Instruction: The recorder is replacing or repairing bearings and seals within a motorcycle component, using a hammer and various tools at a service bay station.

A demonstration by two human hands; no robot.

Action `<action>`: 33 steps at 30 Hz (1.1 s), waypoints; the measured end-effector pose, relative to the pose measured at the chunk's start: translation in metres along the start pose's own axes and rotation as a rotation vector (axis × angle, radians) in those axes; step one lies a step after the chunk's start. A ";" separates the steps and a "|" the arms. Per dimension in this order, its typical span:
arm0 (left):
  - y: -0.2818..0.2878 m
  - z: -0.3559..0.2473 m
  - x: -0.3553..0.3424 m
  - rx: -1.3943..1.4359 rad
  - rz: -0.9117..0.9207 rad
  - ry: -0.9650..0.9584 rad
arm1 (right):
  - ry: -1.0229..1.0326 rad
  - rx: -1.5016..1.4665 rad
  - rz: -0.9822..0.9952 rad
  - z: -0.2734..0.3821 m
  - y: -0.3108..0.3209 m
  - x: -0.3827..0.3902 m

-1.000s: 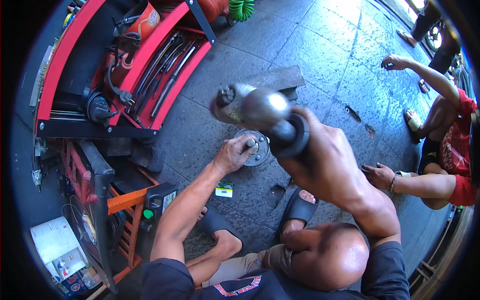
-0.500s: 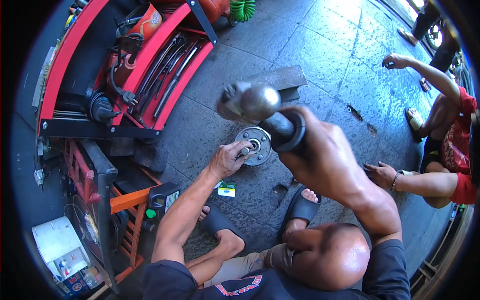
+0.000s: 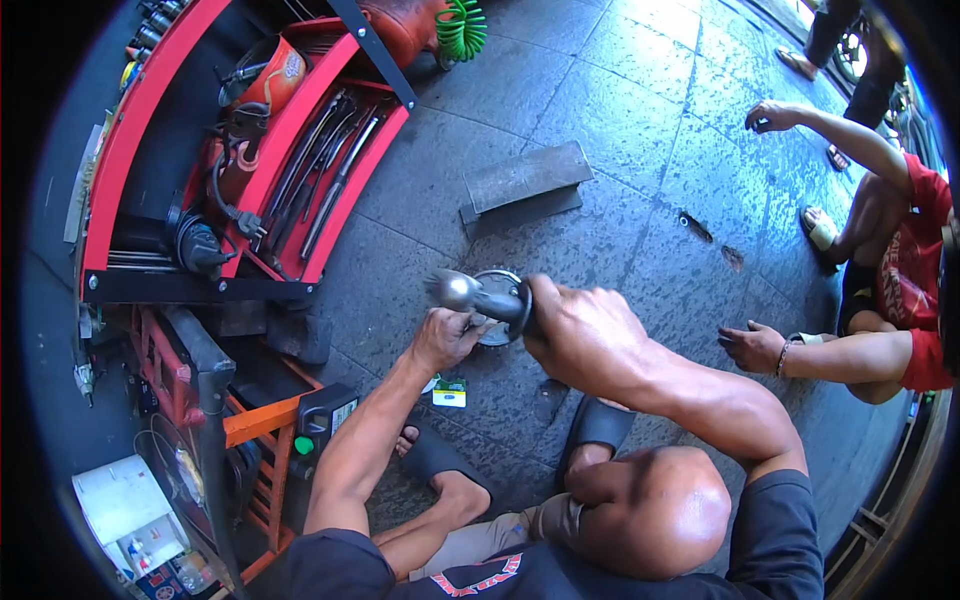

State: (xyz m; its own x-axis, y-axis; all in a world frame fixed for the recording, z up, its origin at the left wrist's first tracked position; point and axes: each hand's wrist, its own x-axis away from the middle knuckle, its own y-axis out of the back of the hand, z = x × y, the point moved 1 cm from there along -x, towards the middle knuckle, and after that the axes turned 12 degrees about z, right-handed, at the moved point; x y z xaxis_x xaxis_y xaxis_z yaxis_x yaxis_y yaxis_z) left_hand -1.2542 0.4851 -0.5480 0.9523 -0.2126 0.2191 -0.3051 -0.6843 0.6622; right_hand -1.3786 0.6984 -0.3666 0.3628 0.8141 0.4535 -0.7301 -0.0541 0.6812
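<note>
My right hand (image 3: pixel 590 325) is closed around the dark handle of a ball-headed hammer (image 3: pixel 458 291), which has come down over my left hand (image 3: pixel 443 340). Below it on the floor lies a round metal hub (image 3: pixel 497 338), largely covered by the hammer and my hands. My left fingers pinch a short metal rod at the hub's centre; the hammer now hides most of the rod. Whether the hammer touches the rod I cannot tell.
Beyond the hub lies an angled metal block (image 3: pixel 528 180). A red tool cart (image 3: pixel 365 165) with wrenches stands at left, above an orange frame (image 3: pixel 262 422). A small green-and-white packet (image 3: pixel 449 394) lies near my foot. Another person in red (image 3: pixel 915 270) squats at right.
The hammer has swung down and to the left, from raised and blurred over the hub to beside my left hand. My left hand keeps its place by the hub. The view has shifted slightly.
</note>
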 end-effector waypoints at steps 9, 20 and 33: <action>-0.007 -0.003 -0.005 -0.051 -0.206 -0.192 | -0.070 0.049 0.112 -0.001 -0.017 -0.002; -0.015 -0.001 -0.018 0.118 -0.239 -0.243 | 0.245 -0.189 -0.243 0.004 0.002 0.024; 0.005 -0.014 -0.004 -0.042 -0.198 -0.020 | 0.288 -0.219 -0.377 0.005 0.006 0.013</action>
State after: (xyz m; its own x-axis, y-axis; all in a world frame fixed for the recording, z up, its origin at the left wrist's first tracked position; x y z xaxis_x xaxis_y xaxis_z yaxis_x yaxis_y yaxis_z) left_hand -1.2596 0.4917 -0.5355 0.9936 -0.0909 0.0677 -0.1117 -0.6848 0.7201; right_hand -1.3754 0.7056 -0.3533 0.4725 0.8813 0.0026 -0.6946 0.3706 0.6166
